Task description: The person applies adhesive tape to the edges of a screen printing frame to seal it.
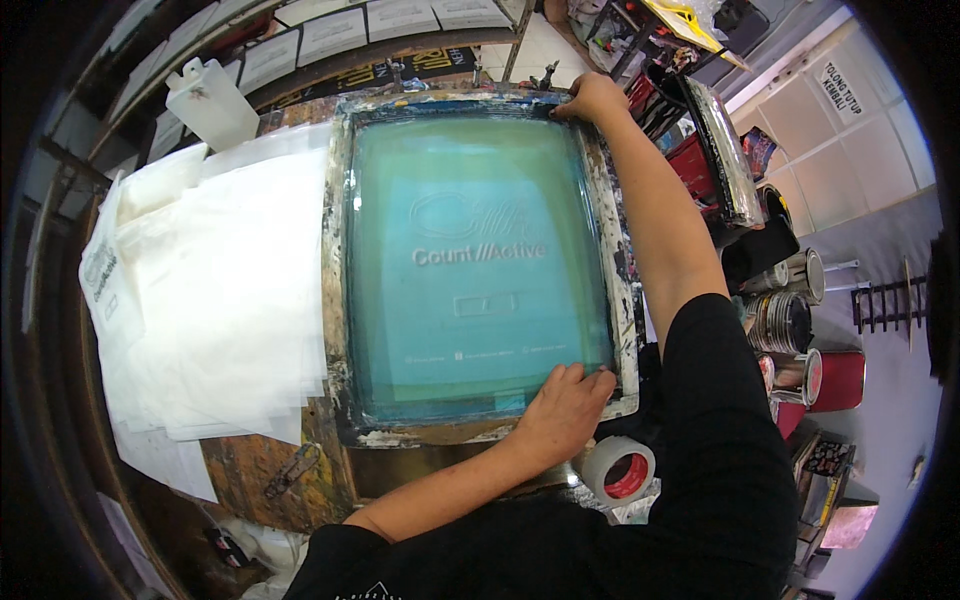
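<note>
A screen-printing frame (621, 300) with ink-stained edges lies in front of me. Its teal mesh (480, 330) carries a pale logo with lettering. At the far right corner, my right hand (594, 100) grips the frame's edge with the thumb on top. My left hand (568, 412) is at the near right corner, its fingers curled over the frame, partly hidden. Left of the frame lies a loose stack of thin white bags or sheets (220, 290), the outermost one printed. Beside my left wrist stands a roll of grey tape (600, 470) with a red core.
The worn wooden table (255, 480) shows at the near left. Beyond the stack is a translucent plastic jug (212, 105). Clamps (547, 75) sit behind the frame. A shelf of boxes (330, 40) runs across the back. Cans (780, 322) and another frame (722, 150) stand at right.
</note>
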`<state>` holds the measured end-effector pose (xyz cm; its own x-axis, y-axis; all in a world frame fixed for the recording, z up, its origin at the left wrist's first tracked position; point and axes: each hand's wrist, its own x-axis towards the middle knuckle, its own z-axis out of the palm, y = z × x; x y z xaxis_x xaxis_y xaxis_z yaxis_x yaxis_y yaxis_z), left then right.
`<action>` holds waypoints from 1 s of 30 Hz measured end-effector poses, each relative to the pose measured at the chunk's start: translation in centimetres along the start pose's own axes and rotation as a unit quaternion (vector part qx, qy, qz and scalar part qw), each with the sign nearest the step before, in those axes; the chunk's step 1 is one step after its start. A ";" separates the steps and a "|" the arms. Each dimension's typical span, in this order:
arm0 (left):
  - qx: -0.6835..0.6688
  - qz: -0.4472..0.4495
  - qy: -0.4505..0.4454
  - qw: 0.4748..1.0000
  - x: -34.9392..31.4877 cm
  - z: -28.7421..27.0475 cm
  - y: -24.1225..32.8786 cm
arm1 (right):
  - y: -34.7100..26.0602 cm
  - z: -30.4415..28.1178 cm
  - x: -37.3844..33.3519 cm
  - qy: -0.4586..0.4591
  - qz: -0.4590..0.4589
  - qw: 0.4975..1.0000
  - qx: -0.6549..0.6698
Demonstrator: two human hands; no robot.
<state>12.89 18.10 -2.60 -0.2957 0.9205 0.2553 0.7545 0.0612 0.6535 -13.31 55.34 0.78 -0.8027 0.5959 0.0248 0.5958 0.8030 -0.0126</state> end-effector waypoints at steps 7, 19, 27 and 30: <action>-0.011 -0.010 -0.020 1.000 0.1 -0.4 0.3 | 0.6 0.1 1.6 -0.079 -0.045 0.995 -0.051; -0.028 -0.046 -0.004 0.999 -0.3 0.0 0.4 | -2.0 2.2 -1.5 -0.013 -0.102 0.989 -0.109; -0.028 -0.027 -0.030 0.999 0.1 0.1 0.4 | -1.0 4.0 -4.5 0.087 -0.068 0.981 -0.162; 0.004 -0.013 -0.011 1.000 -0.5 1.5 -0.6 | -2.1 2.6 -9.2 0.171 -0.160 0.941 -0.243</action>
<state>13.43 18.22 -4.21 -0.3029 0.9266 0.2228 0.7512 0.0882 0.6542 -7.18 48.20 -2.01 -0.9372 0.2206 0.2702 0.3332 0.7953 0.5065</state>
